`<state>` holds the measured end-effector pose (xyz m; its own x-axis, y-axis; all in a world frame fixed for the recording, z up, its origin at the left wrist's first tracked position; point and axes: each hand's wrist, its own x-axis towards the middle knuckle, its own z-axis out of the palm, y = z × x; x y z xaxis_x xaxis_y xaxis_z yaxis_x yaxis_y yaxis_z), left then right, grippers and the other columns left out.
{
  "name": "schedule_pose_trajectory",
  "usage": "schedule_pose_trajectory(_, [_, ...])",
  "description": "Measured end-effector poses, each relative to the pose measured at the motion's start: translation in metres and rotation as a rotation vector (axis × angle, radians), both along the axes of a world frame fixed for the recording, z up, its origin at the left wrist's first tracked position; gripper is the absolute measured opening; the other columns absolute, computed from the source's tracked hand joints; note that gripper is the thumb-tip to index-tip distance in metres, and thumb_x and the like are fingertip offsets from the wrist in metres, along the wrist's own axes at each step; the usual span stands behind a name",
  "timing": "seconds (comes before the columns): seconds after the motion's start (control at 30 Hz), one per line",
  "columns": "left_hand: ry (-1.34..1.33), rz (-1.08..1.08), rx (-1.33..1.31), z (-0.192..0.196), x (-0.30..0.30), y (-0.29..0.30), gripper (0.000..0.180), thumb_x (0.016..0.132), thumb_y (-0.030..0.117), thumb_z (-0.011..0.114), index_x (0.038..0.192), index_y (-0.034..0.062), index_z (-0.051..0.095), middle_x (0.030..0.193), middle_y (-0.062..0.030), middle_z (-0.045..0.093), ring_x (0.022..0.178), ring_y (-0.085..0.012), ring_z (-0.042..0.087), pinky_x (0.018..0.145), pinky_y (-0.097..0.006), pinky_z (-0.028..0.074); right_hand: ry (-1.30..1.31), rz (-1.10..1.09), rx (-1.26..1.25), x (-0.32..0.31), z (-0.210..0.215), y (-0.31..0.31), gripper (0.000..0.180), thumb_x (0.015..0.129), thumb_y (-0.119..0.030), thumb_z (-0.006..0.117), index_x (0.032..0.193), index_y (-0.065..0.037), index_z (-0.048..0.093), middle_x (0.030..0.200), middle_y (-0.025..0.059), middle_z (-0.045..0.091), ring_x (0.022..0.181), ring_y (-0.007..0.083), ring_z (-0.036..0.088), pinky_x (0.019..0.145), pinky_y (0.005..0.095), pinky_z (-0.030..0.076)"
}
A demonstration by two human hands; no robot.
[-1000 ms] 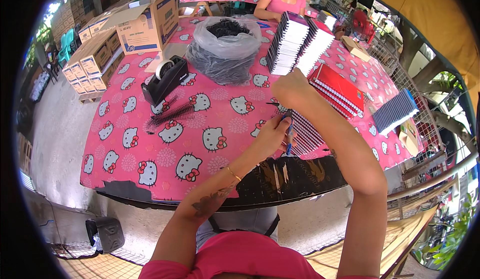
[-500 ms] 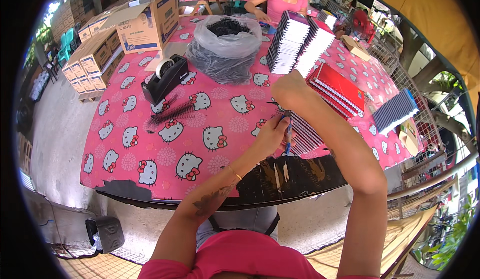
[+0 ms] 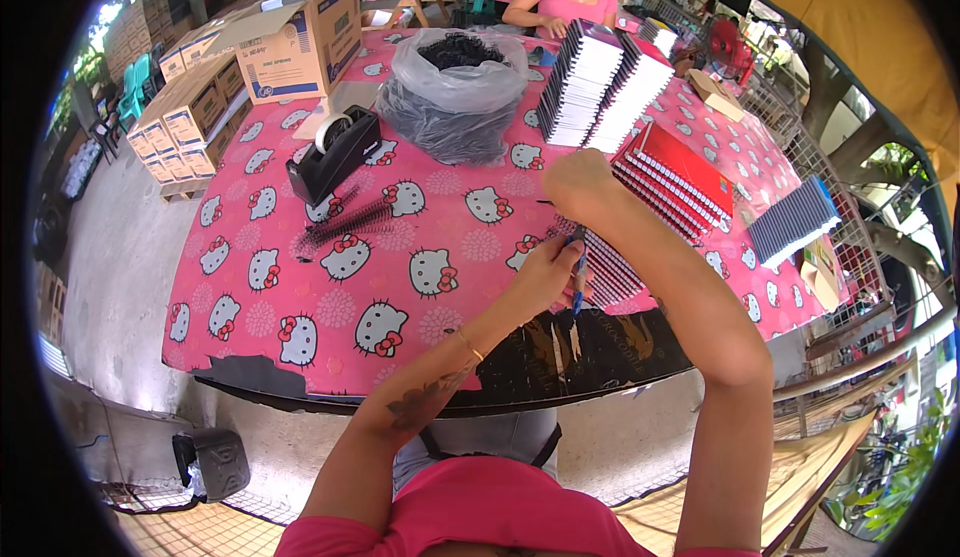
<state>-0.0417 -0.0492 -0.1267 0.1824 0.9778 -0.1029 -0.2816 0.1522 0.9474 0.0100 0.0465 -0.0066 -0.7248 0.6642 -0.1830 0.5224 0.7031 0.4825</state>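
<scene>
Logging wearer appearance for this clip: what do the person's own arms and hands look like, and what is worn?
Both forearms are bare. The left hand has a thin gold bracelet at the wrist and a dark tattoo on the forearm. The right hand shows no jewellery. A pink short-sleeved top covers the shoulders.

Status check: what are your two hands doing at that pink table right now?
Left hand pinching a blue tool. Right hand on the notebook at table edge. Red notebooks close beside.

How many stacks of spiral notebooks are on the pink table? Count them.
4: a tall white-edged stack at the far side, a red stack right of centre, a blue-grey stack at the right edge, and one under the hands. Others may be hidden.
</scene>
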Motion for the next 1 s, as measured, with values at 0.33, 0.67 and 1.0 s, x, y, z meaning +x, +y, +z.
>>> schedule_pose_trajectory(0.33, [-0.029, -0.018, 0.031, 0.004, 0.004, 0.001, 0.032, 0.101, 0.031, 0.043, 0.110, 0.0013, 0.049, 0.075, -0.0099, 0.058, 0.055, -0.0205, 0.063, 0.046, -0.034, 0.056, -0.055, -0.053, -0.029, 0.001, -0.001, 0.001, 0.015, 0.079, -0.016, 0.067, 0.091, -0.010, 0.075, 0.091, 0.0082, 0.073, 0.087, 0.0235, 0.070, 0.069, 0.0378, 0.053])
schedule_pose_trajectory(0.67, [-0.007, 0.024, -0.068, -0.004, 0.005, 0.003, 0.032, 0.101, 0.032, 0.043, 0.112, 0.0021, 0.050, 0.088, -0.0123, 0.063, 0.067, -0.0236, 0.070, 0.050, -0.034, 0.057, -0.055, -0.026, 0.005, -0.003, -0.006, -0.002, 0.013, 0.079, -0.015, 0.064, 0.086, -0.010, 0.075, 0.085, 0.0086, 0.073, 0.081, 0.0249, 0.071, 0.064, 0.0392, 0.053])
schedule_pose_trajectory(1.0, [0.007, -0.045, 0.045, 0.003, 0.003, 0.001, 0.031, 0.102, 0.031, 0.043, 0.106, 0.0011, 0.049, 0.081, -0.0096, 0.061, 0.066, -0.0211, 0.069, 0.048, -0.031, 0.053, -0.069, -0.030, -0.051, 0.001, -0.009, 0.004, 0.012, 0.079, -0.015, 0.064, 0.084, -0.011, 0.074, 0.084, 0.0080, 0.073, 0.082, 0.0249, 0.070, 0.063, 0.0405, 0.050])
